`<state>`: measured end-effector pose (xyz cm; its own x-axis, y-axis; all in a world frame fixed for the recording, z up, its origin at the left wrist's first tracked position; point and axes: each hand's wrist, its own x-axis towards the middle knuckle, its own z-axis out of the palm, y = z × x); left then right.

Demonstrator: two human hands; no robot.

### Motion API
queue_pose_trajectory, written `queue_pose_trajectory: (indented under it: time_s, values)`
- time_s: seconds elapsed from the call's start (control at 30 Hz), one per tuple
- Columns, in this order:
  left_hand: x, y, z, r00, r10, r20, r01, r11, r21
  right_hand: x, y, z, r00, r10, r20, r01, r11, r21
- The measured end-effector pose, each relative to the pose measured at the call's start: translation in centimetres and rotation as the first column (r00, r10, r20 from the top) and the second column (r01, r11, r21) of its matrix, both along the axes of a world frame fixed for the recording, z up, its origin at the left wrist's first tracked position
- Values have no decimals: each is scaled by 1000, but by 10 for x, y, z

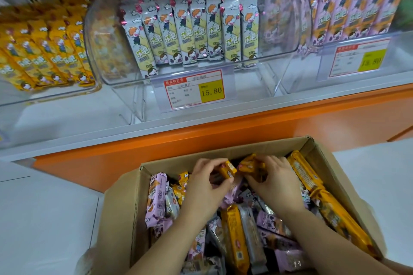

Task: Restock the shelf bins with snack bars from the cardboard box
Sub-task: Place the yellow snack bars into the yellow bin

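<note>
Box: the cardboard box sits at 6 o'clock with its flaps open, crammed with a jumble of purple, yellow and grey snack bars.
Left hand: the left hand is down in the box at its 12 o'clock end, thumb and fingertips pinching the end of a yellow bar.
Right hand: the right hand is just beside it at 3 o'clock, fingers curled over a second yellow bar and gripping it.
Between them: the two held bars meet almost end to end.
Middle bin: the clear middle bin is at 12 o'clock, with white-and-green bars standing upright in rows.
Left bin: the left bin is at 10 o'clock, with yellow packs leaning in rows.
Right bin: the right bin is at 2 o'clock, with purple packs upright.
Tags: a price tag reading 15.80 hangs on the middle bin's front. A second price tag at 2 o'clock is too blurred to read.
Shelf front: an orange band runs between bins and box.
</note>
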<state>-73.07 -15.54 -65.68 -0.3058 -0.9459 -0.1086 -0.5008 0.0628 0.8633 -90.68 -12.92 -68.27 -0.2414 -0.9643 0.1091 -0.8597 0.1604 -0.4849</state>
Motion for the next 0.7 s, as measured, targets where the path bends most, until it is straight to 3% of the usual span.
queue_pose_trajectory:
  time_s: [0.1,0.3,0.5,0.6,0.7]
  values:
    - [0,0,2,989,97,-109,-101,994,-32,12,-7,-2,997,80,13,-79,996,-29]
    - [12,-1,1,974,159,-161,-154,987,42,6,-14,-5,991,64,117,-81,987,140]
    - [11,2,0,986,119,-114,-113,992,55,-3,-20,6,961,277,19,-268,904,333]
    - [12,1,9,991,94,-95,-87,993,74,-2,-20,18,940,342,-11,-321,892,318]
    - [17,-1,25,994,80,-79,-77,996,40,3,-20,42,946,307,106,-324,921,216]
